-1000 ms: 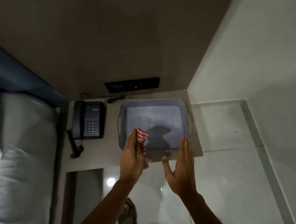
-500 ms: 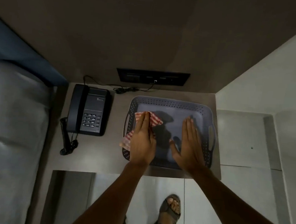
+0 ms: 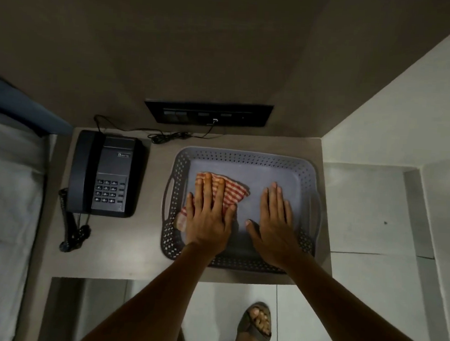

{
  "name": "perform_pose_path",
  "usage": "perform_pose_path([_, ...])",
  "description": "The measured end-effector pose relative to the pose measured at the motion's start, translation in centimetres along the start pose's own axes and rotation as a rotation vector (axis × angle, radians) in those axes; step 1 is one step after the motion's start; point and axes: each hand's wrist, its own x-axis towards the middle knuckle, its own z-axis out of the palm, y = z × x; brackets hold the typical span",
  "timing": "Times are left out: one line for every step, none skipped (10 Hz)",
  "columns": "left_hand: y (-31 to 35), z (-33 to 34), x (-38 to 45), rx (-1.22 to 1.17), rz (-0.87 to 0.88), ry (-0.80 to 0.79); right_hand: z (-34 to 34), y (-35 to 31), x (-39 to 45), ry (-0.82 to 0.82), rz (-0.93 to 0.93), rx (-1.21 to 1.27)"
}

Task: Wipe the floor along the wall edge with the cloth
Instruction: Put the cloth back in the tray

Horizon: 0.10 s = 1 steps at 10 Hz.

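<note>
Sandalled foot (image 3: 256, 329) on the floor (image 3: 369, 300) near the bedside table (image 3: 139, 239) front edge. Left hand (image 3: 208, 217) now flat, fingers spread, pressing the checked cloth (image 3: 231, 190) into the tray (image 3: 246, 157)'s left half; 0.5 s ago it was pinching the cloth over the tray's left rim. Right hand (image 3: 276, 224) flat and open on the tray's bare right half, holding nothing, same as before. Phone (image 3: 106, 172) at table's left, wall panel (image 3: 209, 113) beyond.
</note>
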Motion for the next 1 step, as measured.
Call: perform_pose_path([-0.04,-1.69,-0.48,-0.060,0.049,0.007,-2.15,-0.25,0.25,-0.004,0.020,0.175])
